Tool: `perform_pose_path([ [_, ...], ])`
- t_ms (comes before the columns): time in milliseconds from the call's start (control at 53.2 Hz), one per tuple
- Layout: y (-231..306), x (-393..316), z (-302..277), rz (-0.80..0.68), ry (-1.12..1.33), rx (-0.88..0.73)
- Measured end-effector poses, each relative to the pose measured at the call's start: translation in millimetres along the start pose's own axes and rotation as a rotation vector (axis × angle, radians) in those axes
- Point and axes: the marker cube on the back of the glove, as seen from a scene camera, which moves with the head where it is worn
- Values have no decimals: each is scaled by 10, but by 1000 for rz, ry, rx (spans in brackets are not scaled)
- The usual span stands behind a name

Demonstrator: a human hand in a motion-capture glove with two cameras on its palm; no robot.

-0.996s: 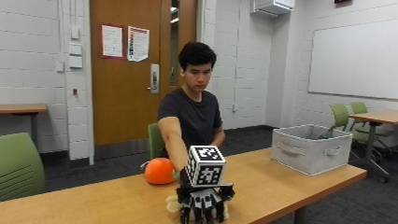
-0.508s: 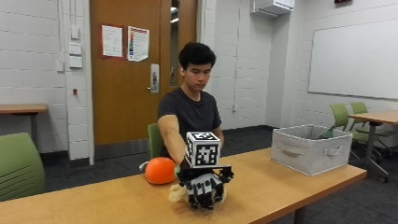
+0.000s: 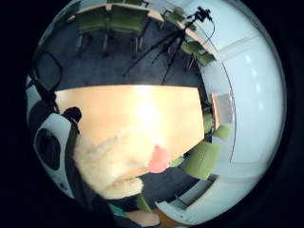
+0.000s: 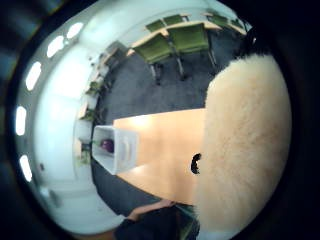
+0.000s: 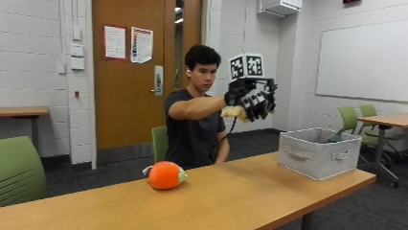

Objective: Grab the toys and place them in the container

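Grip: black-gloved right hand (image 5: 250, 99), frame centre, fingers curled round a cream fluffy plush toy (image 5: 232, 112).
Worktop (image 5: 255, 191): round orange plush toy (image 5: 165, 175) lower left; grey fabric container (image 5: 317, 152) right.

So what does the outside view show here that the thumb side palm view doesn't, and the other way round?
Only the outside view shows the orange toy lying on the table and the gloved right hand raised in the air, gripping the cream plush toy. Only the thumb side palm view looks into the grey container from above and shows a dark purple thing inside it. Both show the plush toy, the container and the table.
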Motion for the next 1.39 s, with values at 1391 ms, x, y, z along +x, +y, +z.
perform_pose_path([
  [1391, 773, -4158, -250, -670, -132, -43],
])
